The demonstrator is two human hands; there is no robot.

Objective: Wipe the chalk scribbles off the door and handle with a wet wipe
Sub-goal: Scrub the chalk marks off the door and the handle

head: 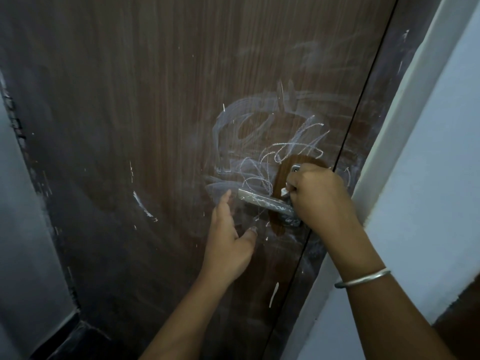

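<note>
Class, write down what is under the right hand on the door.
A white corner of the wipe peeks out above the handle. The right hand covers the rest of the wipe and the handle's pivot end.

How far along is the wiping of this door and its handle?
Barely started. Done: one clean patch of door beside the handle. In hand: the right hand pinches the wipe against the handle's base, while the left hand rests open on the door. Left: the scribbles above the handle, the wide chalk smears higher up, and chalk streaks along the handle.
</note>
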